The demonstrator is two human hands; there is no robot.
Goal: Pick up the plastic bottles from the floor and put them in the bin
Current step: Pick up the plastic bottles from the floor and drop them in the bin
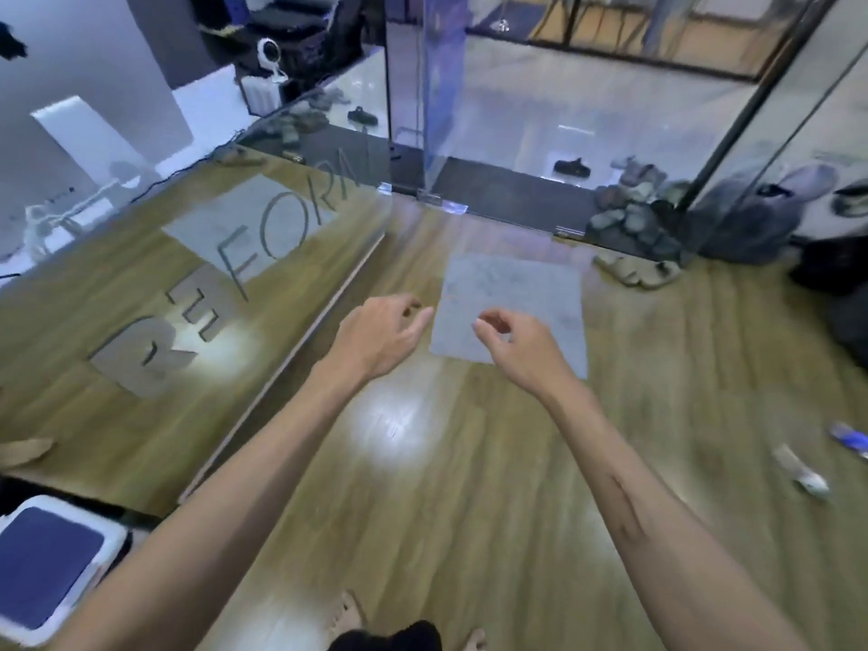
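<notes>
Both hands are held out empty over the wooden floor (469,462) — the left hand (375,335) and the right hand (521,350) with fingers loosely curled round nothing, near a grey mat (512,298). Two plastic bottles are seen lying on the floor well off to the right: a clear crushed one (801,469) and a blue-labelled one (850,436) near the frame edge, while a white bin with a dark blue lid (51,568) stands at lower left. The step in hand is judged to be the search — a turn to the right and a stoop toward the nearer bottle are called for next.
</notes>
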